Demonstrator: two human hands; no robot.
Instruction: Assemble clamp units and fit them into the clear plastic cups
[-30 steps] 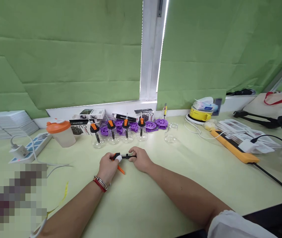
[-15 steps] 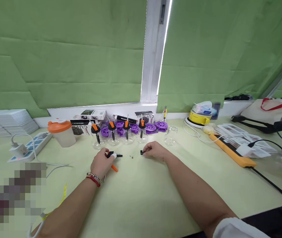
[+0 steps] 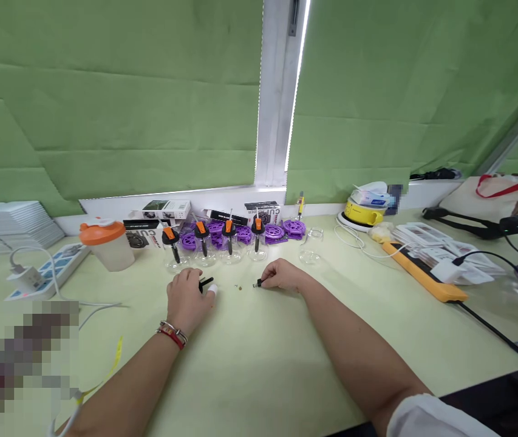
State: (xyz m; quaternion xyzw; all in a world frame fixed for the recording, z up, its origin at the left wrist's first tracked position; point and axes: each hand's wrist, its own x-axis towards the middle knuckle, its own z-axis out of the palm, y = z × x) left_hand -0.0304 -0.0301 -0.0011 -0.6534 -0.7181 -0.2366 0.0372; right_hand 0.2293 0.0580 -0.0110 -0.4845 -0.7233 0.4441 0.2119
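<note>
Two hands apart; left hand [image 3: 189,297] black stem [image 3: 206,282] pointing right

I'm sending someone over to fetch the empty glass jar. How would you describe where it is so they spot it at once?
Start at the white window frame between the green blinds, then drop to the pale green table below it. A row of small clear glass jars stands there; the empty glass jar is at its right end, the only one without an orange-and-black stopper.
</note>
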